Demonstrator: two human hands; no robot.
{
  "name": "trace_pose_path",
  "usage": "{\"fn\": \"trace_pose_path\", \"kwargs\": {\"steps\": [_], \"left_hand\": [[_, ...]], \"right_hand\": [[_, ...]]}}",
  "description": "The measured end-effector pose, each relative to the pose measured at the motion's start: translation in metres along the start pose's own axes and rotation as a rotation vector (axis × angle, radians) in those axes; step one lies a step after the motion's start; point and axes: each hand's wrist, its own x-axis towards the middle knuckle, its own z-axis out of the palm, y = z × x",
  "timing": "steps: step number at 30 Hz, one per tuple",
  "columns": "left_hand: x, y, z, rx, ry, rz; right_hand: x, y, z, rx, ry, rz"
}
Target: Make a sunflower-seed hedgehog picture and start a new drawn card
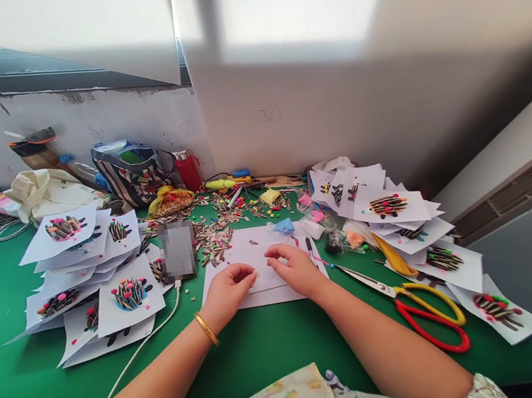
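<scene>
Just right of mid-frame, the right hand (297, 267) curves over the white paper (274, 296) with thumb and fingers bent toward each other; whether anything sits between them is hidden. Facing it, the left hand (232, 290) has thumb and forefinger drawn together beside a small pale speck, too tiny to say whether it is pinched or only a fingernail. The paper lies beneath both hands at the centre, with faint marks between them and a few small bits near its upper part, but no seed figure shows on its visible area, so this piece looks barely begun. Striped seeds (217, 245) are strewn beside the paper's upper left, and lumps of modelling clay, one blue (283, 226) and one orange (354, 238), lie up and to the right, so plenty of material seems left. Long-handled scissors (386, 289) rest at lower right. Farther out, the left card stack (149, 305) and the right card stack (418, 205) bear seed figures dotted with bright balls, and these appear largely complete.
</scene>
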Motion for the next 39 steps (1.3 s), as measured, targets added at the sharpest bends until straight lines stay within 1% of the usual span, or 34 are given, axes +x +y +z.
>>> {"fn": "trace_pose_path", "kwargs": {"steps": [3,5,8,10,12,14,16,20,23,31,39], "left_hand": [[0.001,-0.002,0.004,0.018,0.014,0.038],[0.002,-0.002,0.008,0.001,0.003,0.061],[0.001,-0.002,0.010,-0.011,-0.031,0.083],[0.000,-0.004,0.008,0.029,-0.041,0.085],[-0.003,-0.007,0.002,0.161,-0.032,0.112],[-0.006,-0.011,-0.006,0.356,-0.024,0.199],[-0.008,-0.016,-0.012,0.494,-0.037,0.298],[-0.010,-0.025,-0.014,0.634,-0.092,0.409],[-0.011,-0.026,-0.012,0.696,-0.095,0.463],[-0.015,-0.021,-0.009,0.775,-0.107,0.500],[-0.016,-0.022,-0.006,0.833,-0.106,0.498]], "right_hand": [[-0.002,-0.002,0.003,0.012,-0.070,0.000],[-0.003,-0.005,0.005,0.051,-0.105,0.011],[-0.003,-0.008,0.005,0.076,-0.127,0.048],[-0.002,-0.008,0.005,0.050,-0.131,0.079],[-0.002,-0.007,0.005,-0.010,-0.133,0.091],[-0.002,-0.005,0.006,-0.087,-0.141,0.067],[-0.003,-0.003,0.009,-0.147,-0.157,0.026],[-0.003,-0.002,0.014,-0.215,-0.171,-0.029],[-0.001,-0.002,0.017,-0.285,-0.157,-0.040],[0.004,-0.002,0.022,-0.459,-0.086,-0.066],[0.004,0.004,0.021,-0.448,-0.079,-0.083]]}}
